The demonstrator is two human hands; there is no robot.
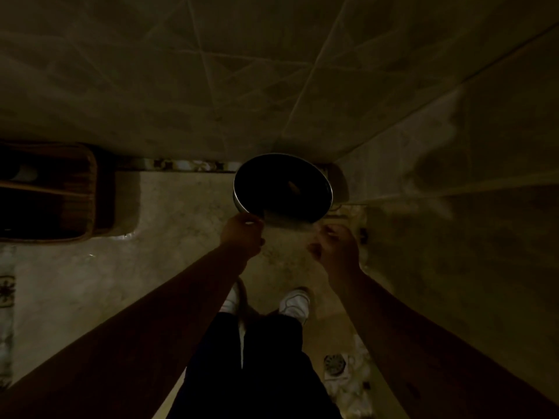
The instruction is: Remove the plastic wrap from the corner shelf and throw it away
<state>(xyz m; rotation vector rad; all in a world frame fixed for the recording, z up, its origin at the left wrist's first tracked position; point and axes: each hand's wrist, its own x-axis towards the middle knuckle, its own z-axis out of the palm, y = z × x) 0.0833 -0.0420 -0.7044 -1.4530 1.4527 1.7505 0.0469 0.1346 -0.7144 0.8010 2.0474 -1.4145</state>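
Observation:
In the dim corner stands a round metal bin (pixel 239 201) with a dark liner, its mouth facing up. A pale, see-through sheet of plastic wrap (pixel 287 222) hangs over the bin's near rim, stretched between my two hands. My left hand (pixel 242 234) is closed on the sheet's left edge, just at the rim. My right hand (pixel 338 246) is blurred, with its fingers curled at the sheet's right edge. No corner shelf can be made out in the head view.
Tiled walls meet behind the bin. A brown woven basket or rack (pixel 60 192) stands on the floor at the left. My legs and white shoes (pixel 295 302) are below the hands. A floor drain (pixel 334 364) lies at the lower right.

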